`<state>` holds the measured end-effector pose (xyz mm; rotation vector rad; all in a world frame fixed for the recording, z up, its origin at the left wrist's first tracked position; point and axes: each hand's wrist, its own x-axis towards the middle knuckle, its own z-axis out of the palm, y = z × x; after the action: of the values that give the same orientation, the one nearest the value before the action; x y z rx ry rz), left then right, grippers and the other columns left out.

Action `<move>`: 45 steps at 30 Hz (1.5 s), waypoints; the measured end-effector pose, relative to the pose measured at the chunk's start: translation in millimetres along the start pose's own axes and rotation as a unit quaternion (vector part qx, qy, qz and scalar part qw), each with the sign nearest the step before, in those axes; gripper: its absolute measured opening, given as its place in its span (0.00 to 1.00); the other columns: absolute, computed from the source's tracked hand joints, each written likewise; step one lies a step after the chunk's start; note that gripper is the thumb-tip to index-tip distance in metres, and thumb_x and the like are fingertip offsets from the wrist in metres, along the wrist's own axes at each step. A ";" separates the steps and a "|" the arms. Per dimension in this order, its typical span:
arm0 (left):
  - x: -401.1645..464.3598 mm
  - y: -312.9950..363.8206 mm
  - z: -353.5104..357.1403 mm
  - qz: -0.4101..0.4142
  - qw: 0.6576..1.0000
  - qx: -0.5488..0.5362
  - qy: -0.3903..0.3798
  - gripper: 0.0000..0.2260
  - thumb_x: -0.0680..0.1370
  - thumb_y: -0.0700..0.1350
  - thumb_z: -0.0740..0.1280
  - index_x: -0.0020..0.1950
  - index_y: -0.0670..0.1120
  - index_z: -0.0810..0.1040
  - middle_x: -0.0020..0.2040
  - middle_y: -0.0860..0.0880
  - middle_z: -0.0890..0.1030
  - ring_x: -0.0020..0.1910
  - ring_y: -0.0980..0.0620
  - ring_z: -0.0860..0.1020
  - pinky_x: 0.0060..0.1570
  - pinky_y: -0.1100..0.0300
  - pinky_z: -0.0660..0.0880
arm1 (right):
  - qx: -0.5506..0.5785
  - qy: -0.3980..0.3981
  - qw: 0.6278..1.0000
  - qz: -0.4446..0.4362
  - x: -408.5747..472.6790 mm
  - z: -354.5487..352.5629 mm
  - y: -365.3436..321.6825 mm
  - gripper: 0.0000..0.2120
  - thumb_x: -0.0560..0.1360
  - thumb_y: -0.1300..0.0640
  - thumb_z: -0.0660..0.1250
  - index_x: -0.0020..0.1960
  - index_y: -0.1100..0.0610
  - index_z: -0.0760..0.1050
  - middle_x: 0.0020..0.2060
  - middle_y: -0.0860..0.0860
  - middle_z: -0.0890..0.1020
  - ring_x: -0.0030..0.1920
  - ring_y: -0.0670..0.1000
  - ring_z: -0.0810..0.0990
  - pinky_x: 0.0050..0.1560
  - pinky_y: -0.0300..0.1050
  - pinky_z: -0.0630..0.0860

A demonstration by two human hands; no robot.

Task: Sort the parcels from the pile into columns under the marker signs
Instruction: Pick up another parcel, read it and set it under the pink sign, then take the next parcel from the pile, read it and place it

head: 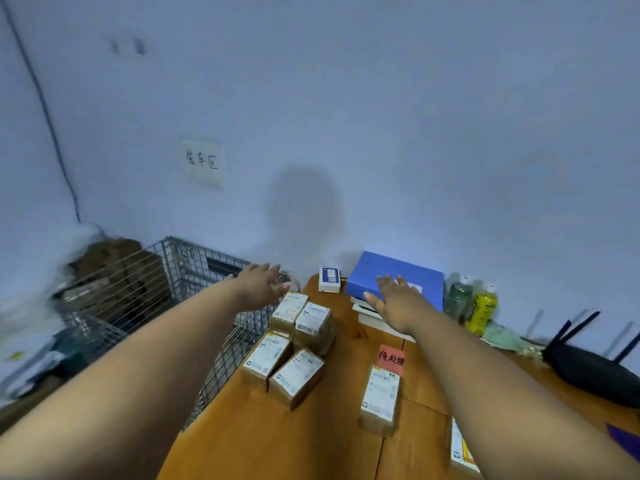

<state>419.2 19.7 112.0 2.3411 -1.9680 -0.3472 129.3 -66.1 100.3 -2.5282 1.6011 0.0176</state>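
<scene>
Both hands reach out empty, fingers spread: left hand (258,284) over the wire basket (180,271). Right hand (398,303) hovers by the blue box (408,271), parcels (298,341) between.

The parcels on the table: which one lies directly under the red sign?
The lone parcel, just below the red sign. The others sit clustered left, beside the wire basket.
</scene>
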 end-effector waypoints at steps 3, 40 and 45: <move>-21.0 -22.0 7.6 -0.026 0.999 -0.013 -0.016 0.39 0.74 0.72 0.47 0.79 0.52 0.47 0.79 0.49 0.50 0.78 0.42 0.45 0.73 0.34 0.49 | 0.004 -0.015 1.000 -0.020 0.6 11.9 -21.2 0.36 0.80 0.35 0.44 0.80 0.54 0.45 0.79 0.53 0.48 0.79 0.55 0.44 0.78 0.56 0.47; 133.7 -193.2 230.7 0.019 0.956 -0.079 -0.281 0.45 0.62 0.57 0.77 0.75 0.60 0.58 0.75 0.53 0.65 0.78 0.42 0.48 0.70 0.31 0.41 | 0.024 -0.217 0.973 0.075 142.6 282.1 -195.4 0.58 0.67 0.27 0.63 0.79 0.60 0.40 0.78 0.59 0.40 0.77 0.59 0.35 0.75 0.56 0.37; 135.2 -179.8 249.6 -0.004 0.953 -0.137 -0.272 0.35 0.67 0.50 0.77 0.71 0.55 0.67 0.73 0.52 0.68 0.77 0.44 0.52 0.74 0.38 0.46 | 0.047 -0.172 0.977 0.120 149.4 313.7 -199.4 0.57 0.64 0.36 0.70 0.79 0.59 0.44 0.78 0.58 0.38 0.76 0.58 0.30 0.71 0.53 0.30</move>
<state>561.0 -56.2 -183.0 2.2301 -1.9300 -1.2950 394.9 -75.3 -199.5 -2.1037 1.7006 0.3750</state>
